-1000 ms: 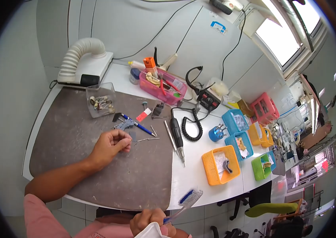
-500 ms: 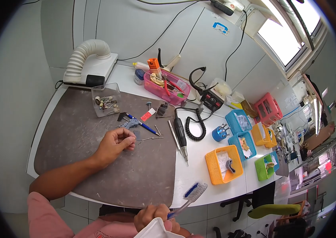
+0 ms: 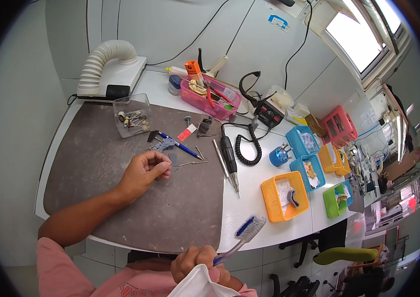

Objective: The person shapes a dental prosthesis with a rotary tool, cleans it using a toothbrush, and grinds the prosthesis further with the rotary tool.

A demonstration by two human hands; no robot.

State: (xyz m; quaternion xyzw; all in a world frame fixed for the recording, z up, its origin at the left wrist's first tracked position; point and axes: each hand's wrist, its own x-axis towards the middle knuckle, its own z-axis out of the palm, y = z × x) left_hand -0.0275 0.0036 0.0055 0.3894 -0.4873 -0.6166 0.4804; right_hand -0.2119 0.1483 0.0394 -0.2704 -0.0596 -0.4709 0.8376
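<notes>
My left hand (image 3: pixel 146 172) rests on the dark mat (image 3: pixel 135 218). Its thumb and curled fingers press together, and whatever may be between them is hidden. Beside the fingertips lies a small grey square piece (image 3: pixel 173 159). Just beyond are a grey dental framework-like piece (image 3: pixel 164 144), a blue pen (image 3: pixel 184 149) and a thin metal bur (image 3: pixel 192 163). Low in the view, near the table's front edge, my right hand (image 3: pixel 195 261) is closed round the handle of a toothbrush (image 3: pixel 250 228). Its blue and whitish bristle head points up and to the right.
A clear box of rotary bits (image 3: pixel 131 121) and a pink basket of tools (image 3: pixel 207 104) stand at the back. A handpiece (image 3: pixel 230 161) with coiled cord lies right of the mat. Further right are a yellow basket (image 3: pixel 274 205), a blue bur holder (image 3: pixel 279 156) and a green basket (image 3: pixel 335 204).
The view has shifted slightly, so the table items appear a little to the right and, at the front, higher. Both hands keep nearly the same pose; the toothbrush stays in my right hand.
</notes>
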